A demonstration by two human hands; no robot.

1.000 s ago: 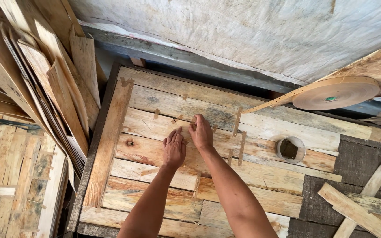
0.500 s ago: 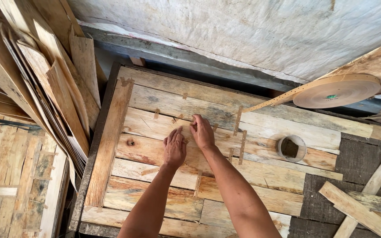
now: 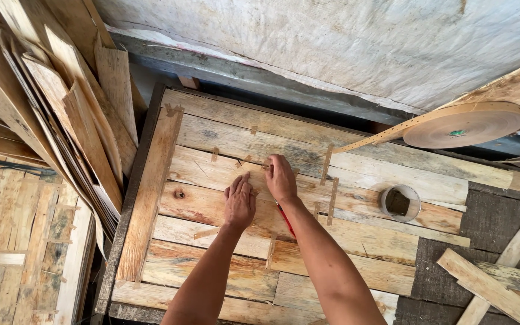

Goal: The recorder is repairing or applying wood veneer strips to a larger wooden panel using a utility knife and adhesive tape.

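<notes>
Wood veneer sheet (image 3: 224, 204) flat on bench (image 3: 151, 180). Left hand (image 3: 239, 201) open, pressing sheet mid-panel. Right hand (image 3: 280, 179) fingers bent on seam; grip unclear. Stacked sheets (image 3: 61, 120) crowd left edge; tape roll (image 3: 464, 124) upper right.

Even, soft daylight floods the scene, brightest on the pale sheet at 1 o'clock; a dark shadow band sits beneath it. Sharp focus throughout, edges bowing slightly at 9 o'clock.
</notes>
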